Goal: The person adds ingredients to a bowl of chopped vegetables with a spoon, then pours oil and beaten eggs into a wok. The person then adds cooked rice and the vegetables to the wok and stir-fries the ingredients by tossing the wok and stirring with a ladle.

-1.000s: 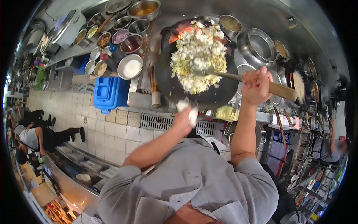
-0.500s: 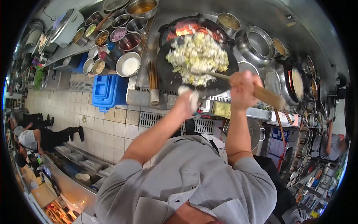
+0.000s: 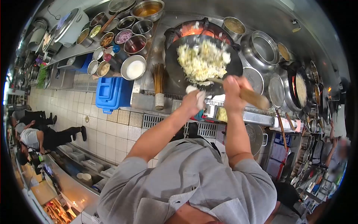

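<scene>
My left hand (image 3: 191,103) is closed around a white cloth (image 3: 200,98) at the near edge of the dark wok (image 3: 173,71). Fingers wrapped round it, my right hand (image 3: 235,90) grips the wooden handle of a ladle (image 3: 254,98), whose metal end reaches into the food. Pale rice-like food with yellow and green bits (image 3: 204,61) lies in the wok, blurred by motion. Behind the wok, flames (image 3: 199,30) glow in the burner ring. The wok's near rim is partly hidden by my hands.
Metal bowls, one with white powder (image 3: 134,69), stand at the left. A bamboo brush (image 3: 159,87) lies left of the wok. A blue bin (image 3: 112,93) is below the counter. Strainers and a second wok (image 3: 298,87) are at the right. Other people (image 3: 31,137) are at far left and right.
The wok has tipped and shifted, and the food in it has gathered toward the middle. My right hand has moved left and lower with the ladle; my left hand still holds the cloth.
</scene>
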### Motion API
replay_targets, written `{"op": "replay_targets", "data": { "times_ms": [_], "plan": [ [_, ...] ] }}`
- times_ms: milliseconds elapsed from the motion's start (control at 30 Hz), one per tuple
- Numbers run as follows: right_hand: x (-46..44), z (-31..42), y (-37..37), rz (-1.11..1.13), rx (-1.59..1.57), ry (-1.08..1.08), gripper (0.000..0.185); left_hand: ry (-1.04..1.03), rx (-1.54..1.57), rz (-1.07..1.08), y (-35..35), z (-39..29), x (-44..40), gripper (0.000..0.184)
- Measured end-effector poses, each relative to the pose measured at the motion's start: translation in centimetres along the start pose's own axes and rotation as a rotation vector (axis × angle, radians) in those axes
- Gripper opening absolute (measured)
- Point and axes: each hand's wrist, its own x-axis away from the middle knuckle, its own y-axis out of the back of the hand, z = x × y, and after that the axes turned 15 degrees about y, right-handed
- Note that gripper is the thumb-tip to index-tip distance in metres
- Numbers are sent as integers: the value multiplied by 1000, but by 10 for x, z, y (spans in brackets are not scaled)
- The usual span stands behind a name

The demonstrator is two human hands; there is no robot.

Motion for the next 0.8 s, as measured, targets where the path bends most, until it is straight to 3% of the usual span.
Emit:
{"op": "replay_targets", "data": {
  "times_ms": [33,67,100,167,200,267,333,400,467,533,633,700,800],
  "plan": [
    [8,-28,-9,1,134,19,32,5,-91,2,1,-10,-18,17],
    [11,-59,-16,-17,32,-38,28,-68,-93,114,22,-6,-44,16],
    [0,-73,-28,-23,47,-44,28,-210,-342,52,53,6,-67,17],
    [-36,-54,-35,49,165,88,34,-183,-337,-60,88,33,-63,22],
    [-58,-37,-37,81,208,209,38,-22,-79,-106,103,46,-49,25],
    [-97,9,-18,302,-6,296,39,-49,-146,-12,126,73,-11,23],
    [-121,47,-9,456,-241,214,39,10,-57,-93,99,61,-5,19],
    [-135,50,-4,638,-110,126,36,24,120,-105,43,40,16,17],
    [-133,7,-15,571,-89,-333,33,-22,9,-4,22,13,-21,19],
    [-114,-81,-25,286,-86,-456,32,-25,81,57,-9,-1,-20,17],
    [-141,-93,-35,148,-295,-482,33,-44,86,-20,-4,-10,-38,15],
    [-160,-75,-35,194,-375,-374,35,-91,52,-76,-1,-23,-49,14],
    [-140,-84,-43,184,-360,-380,32,-67,-14,19,17,-39,-84,15]
  ]
}}
